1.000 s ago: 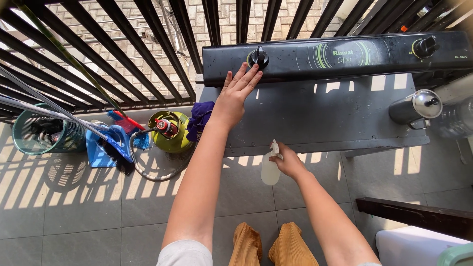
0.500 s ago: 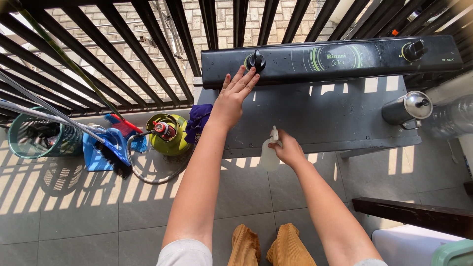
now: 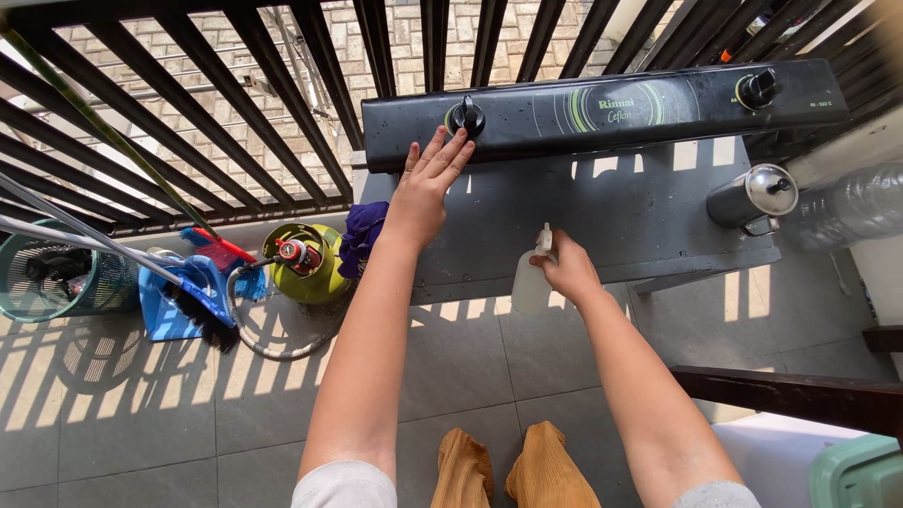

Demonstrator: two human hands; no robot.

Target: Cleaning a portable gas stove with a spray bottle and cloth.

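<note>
Translucent plastic spray bottle (image 3: 530, 285) was gripped by the right hand (image 3: 564, 268) at the grey table's (image 3: 621, 216) front edge, nozzle upward. Left hand (image 3: 420, 191) lay open, fingers spread, bracing the black stove (image 3: 602, 108) below its knob (image 3: 466, 116).

1. We're on a home balcony used as a cooking spot: black railing bars (image 3: 282, 103), brick wall beyond, tiled floor (image 3: 122, 414).
2. Gas stove (image 3: 602, 108) on a grey table (image 3: 611, 216), green gas cylinder (image 3: 301, 263) beside it.
3. Broom and dustpan (image 3: 174, 296), basket (image 3: 56, 273), kettle (image 3: 752, 198) around us.
</note>
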